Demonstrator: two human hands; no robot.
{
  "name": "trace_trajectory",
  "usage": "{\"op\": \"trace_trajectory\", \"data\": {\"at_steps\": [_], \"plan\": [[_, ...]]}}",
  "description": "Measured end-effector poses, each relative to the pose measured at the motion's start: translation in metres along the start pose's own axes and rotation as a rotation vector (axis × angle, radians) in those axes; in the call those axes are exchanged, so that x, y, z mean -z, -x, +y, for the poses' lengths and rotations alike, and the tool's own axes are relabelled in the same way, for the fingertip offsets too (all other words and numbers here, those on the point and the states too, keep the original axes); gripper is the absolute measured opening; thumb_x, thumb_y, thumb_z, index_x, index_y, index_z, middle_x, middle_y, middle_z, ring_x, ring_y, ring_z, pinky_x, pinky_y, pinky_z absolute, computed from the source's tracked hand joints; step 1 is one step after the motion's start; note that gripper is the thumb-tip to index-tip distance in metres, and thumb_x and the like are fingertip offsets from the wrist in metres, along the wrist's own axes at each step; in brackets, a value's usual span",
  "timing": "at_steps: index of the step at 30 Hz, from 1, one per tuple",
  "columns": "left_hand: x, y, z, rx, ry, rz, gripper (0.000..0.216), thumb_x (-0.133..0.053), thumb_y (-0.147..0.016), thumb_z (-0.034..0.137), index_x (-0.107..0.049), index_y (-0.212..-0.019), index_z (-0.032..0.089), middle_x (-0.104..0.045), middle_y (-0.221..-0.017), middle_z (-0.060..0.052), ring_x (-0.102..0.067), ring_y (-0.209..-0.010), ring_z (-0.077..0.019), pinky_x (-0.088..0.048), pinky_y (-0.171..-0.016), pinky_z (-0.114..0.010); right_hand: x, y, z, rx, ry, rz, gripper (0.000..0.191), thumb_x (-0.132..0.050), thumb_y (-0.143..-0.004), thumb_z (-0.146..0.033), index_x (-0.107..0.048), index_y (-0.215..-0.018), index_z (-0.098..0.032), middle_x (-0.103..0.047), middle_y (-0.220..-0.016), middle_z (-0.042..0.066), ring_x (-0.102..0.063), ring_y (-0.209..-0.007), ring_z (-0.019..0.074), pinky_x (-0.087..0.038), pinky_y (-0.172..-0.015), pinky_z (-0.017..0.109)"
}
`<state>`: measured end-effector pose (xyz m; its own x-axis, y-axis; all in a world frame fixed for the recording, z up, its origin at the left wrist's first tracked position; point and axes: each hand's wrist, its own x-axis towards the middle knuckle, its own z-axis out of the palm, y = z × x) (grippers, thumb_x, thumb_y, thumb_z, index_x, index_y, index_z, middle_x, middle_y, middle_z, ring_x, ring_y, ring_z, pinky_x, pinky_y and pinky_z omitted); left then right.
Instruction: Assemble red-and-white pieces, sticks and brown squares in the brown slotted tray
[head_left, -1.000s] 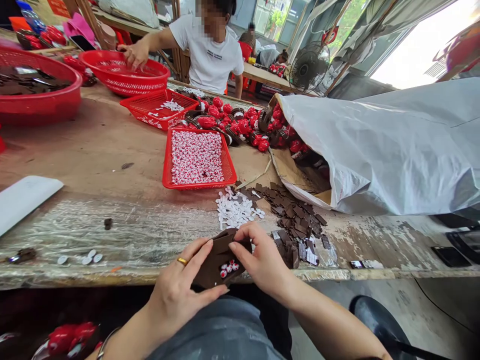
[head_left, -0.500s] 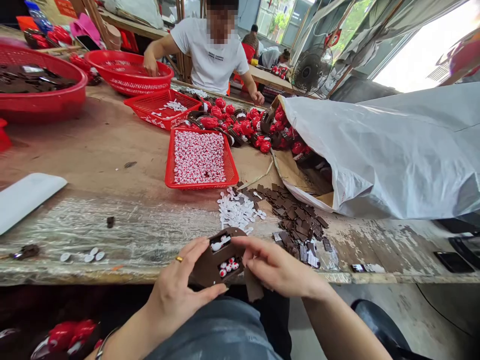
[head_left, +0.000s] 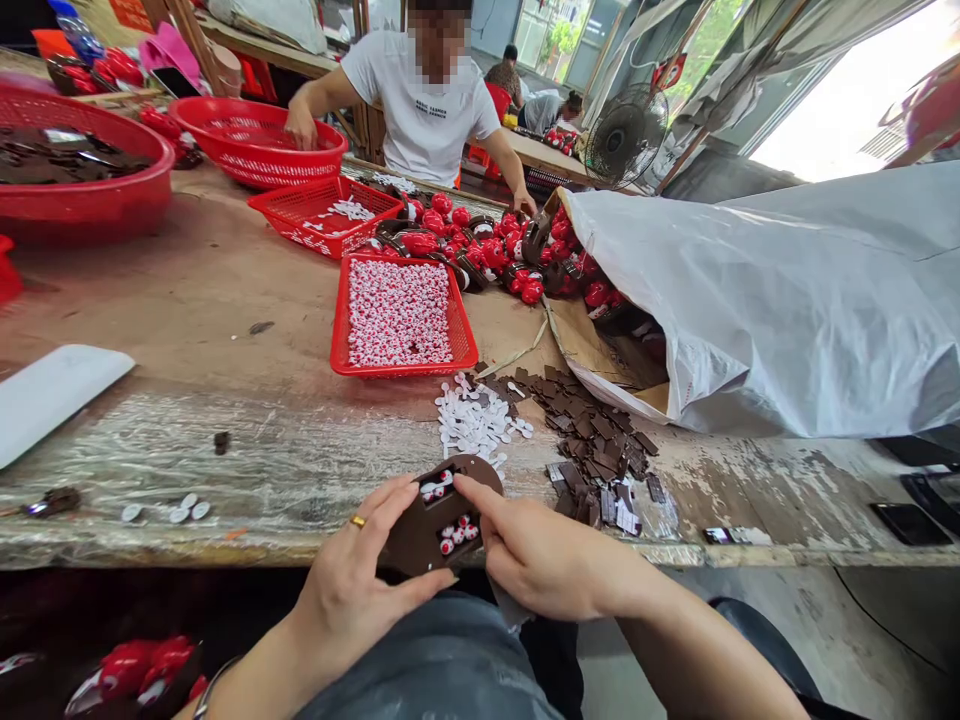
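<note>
Head camera had the brown die-cut card (head_left: 424, 530) at the table's front edge as I called it: left hand (head_left: 360, 570) pinching it, fingers and thumb clamped on opposite edges. Right hand (head_left: 547, 560) lay on its face, fingers (head_left: 480, 497) together; any grip I couldn't tell. Red-and-white beads (head_left: 448, 535) sat in its windows. Beyond lay white plastic discs (head_left: 472, 422), brown card scraps (head_left: 592, 440), a red plastic tray (head_left: 397, 370) of beads, and a co-worker's hand (head_left: 526, 204) at red pieces (head_left: 480, 250) across the wooden workbench (head_left: 187, 300).
</note>
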<state>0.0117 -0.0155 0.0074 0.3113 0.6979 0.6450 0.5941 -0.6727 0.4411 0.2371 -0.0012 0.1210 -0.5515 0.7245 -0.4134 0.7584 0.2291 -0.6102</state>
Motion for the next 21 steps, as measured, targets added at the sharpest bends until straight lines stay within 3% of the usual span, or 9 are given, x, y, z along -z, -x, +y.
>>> {"op": "trace_trajectory", "data": {"at_steps": [4, 8, 13, 17, 19, 21], "plan": [[-0.001, 0.001, 0.0, -0.028, 0.01, -0.016, 0.061, -0.062, -0.097, 0.052, -0.048, -0.138, 0.008, -0.07, -0.124, -0.023, -0.073, -0.115, -0.0284, -0.061, -0.099, -0.036, 0.006, -0.006, -0.003, 0.042, -0.03, -0.062, 0.064, -0.045, -0.091, -0.019, -0.041, -0.155, -0.012, -0.073, -0.103, 0.012, -0.065, -0.081, 0.02, -0.046, -0.071, 0.027], [0.001, 0.002, -0.002, 0.022, 0.029, -0.017, 0.061, -0.059, -0.098, 0.054, -0.047, -0.138, 0.01, -0.069, -0.125, -0.023, -0.073, -0.116, -0.0276, -0.061, -0.099, -0.035, 0.015, -0.002, -0.002, 0.034, -0.104, -0.018, 0.064, -0.041, -0.092, -0.016, -0.04, -0.155, -0.008, -0.071, -0.091, 0.006, -0.06, -0.075, 0.0164, -0.047, -0.071, 0.026], [0.003, -0.001, -0.002, 0.038, 0.043, -0.011, 0.059, -0.058, -0.098, 0.056, -0.047, -0.135, 0.012, -0.07, -0.123, -0.022, -0.074, -0.114, -0.0285, -0.063, -0.096, -0.037, 0.016, 0.003, 0.003, 0.017, -0.159, 0.019, 0.06, -0.044, -0.091, -0.014, -0.047, -0.151, -0.009, -0.07, -0.09, 0.005, -0.06, -0.074, 0.0152, -0.048, -0.072, 0.026], [0.003, -0.002, -0.002, 0.043, 0.056, -0.011, 0.06, -0.058, -0.097, 0.057, -0.047, -0.136, 0.013, -0.071, -0.123, -0.022, -0.075, -0.111, -0.0293, -0.065, -0.093, -0.038, 0.014, -0.004, 0.012, -0.018, -0.491, 0.281, 0.039, -0.047, -0.097, -0.029, -0.061, -0.131, -0.015, -0.068, -0.084, 0.002, -0.061, -0.064, 0.0115, -0.05, -0.06, 0.023], [0.002, -0.001, -0.003, 0.054, 0.069, -0.005, 0.06, -0.06, -0.096, 0.057, -0.046, -0.137, 0.015, -0.07, -0.124, -0.021, -0.075, -0.112, -0.0295, -0.065, -0.093, -0.039, 0.013, -0.01, 0.016, -0.057, -0.68, 0.401, 0.038, -0.055, -0.095, -0.038, -0.062, -0.124, -0.015, -0.065, -0.078, 0.001, -0.065, -0.062, 0.0124, -0.053, -0.058, 0.024], [0.001, 0.0, -0.003, 0.065, 0.086, -0.001, 0.06, -0.061, -0.096, 0.056, -0.044, -0.139, 0.017, -0.07, -0.126, -0.02, -0.074, -0.113, -0.0295, -0.065, -0.093, -0.039, 0.01, -0.017, 0.017, -0.049, -0.801, 0.422, 0.042, -0.064, -0.09, -0.043, -0.063, -0.12, -0.015, -0.066, -0.08, 0.001, -0.071, -0.07, 0.0156, -0.057, -0.061, 0.025]]}}
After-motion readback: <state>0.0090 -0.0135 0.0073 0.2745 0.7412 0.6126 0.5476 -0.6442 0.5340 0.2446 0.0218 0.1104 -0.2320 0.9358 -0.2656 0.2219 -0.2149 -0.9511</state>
